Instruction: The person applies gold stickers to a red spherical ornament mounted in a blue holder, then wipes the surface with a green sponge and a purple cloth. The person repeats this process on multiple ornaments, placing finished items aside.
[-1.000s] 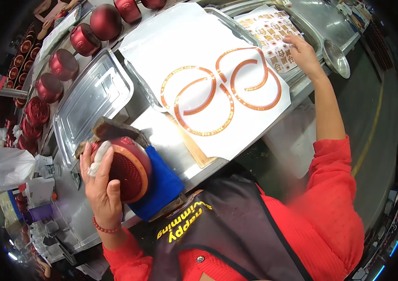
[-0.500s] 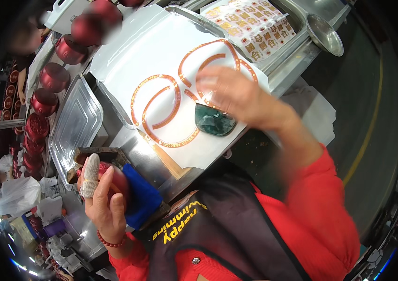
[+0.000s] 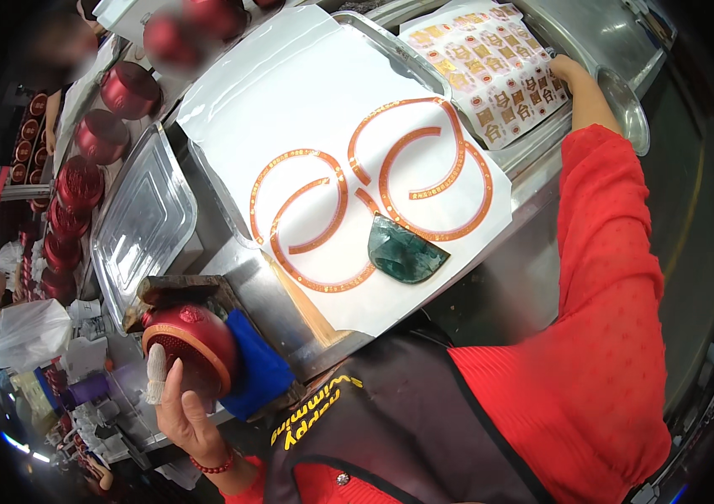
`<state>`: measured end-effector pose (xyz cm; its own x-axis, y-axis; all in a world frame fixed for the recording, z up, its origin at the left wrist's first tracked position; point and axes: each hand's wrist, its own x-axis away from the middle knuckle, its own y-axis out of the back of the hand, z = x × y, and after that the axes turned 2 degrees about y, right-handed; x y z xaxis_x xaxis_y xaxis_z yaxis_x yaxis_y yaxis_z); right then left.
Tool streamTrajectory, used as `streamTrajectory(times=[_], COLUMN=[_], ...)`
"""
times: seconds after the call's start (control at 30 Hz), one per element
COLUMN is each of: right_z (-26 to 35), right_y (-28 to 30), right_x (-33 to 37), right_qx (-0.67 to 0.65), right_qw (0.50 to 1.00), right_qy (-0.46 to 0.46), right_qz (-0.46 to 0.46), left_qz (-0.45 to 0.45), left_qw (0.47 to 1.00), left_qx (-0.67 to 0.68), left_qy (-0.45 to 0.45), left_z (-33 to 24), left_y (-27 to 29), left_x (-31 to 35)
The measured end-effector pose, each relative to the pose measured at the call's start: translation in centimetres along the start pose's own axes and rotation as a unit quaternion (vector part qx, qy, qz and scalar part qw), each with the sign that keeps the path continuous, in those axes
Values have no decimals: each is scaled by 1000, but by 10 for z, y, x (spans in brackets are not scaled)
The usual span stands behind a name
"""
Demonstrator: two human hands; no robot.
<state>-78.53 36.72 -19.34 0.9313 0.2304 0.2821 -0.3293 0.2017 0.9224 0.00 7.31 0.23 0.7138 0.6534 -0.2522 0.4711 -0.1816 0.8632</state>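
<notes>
My left hand (image 3: 182,403), one finger wrapped in white tape, grips a round red pot (image 3: 191,347) with an orange rim band, held against a blue pad (image 3: 258,363) at the lower left. My right hand (image 3: 564,69) reaches far up right and rests on a sheet of small square red-and-gold stickers (image 3: 491,63); whether its fingers pinch one is unclear. Between them lies a white backing sheet (image 3: 307,101) carrying curved orange strip stickers (image 3: 412,168). A dark green half-round scraper (image 3: 403,252) lies on that sheet's near edge.
A row of red pots (image 3: 80,181) runs along the left bench. A shallow steel tray (image 3: 143,231) sits left of the white sheet. A steel bowl rim (image 3: 630,109) is beside my right arm. Plastic bags and clutter (image 3: 25,332) fill the lower left.
My right hand left the white sheet's near edge, where the green scraper now lies, and stretched back to the square sticker sheet. My left hand keeps holding the red pot.
</notes>
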Motion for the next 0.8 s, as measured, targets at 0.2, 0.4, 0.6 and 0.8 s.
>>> streamTrajectory(times=[0.2,0.4,0.6,0.8], right_z=[0,8,13,13], right_y=[-2,2,3,-6], right_x=[-4,14,12,-15], right_qx=[-117,-205,-250,-168], right_qw=[989,972,965,984], right_qy=[-65,-90,-63,-39], right_qz=[67,65,44,-47], left_qz=[-4,-8,-20,-34], left_qw=[1000,999,999,998], left_qx=[-27,-38,-30,-31], left_qy=[10,5,-36,-33], left_z=[8,13,19,19], left_y=[0,-1,-5,2], left_x=[-1,-4,-6,7])
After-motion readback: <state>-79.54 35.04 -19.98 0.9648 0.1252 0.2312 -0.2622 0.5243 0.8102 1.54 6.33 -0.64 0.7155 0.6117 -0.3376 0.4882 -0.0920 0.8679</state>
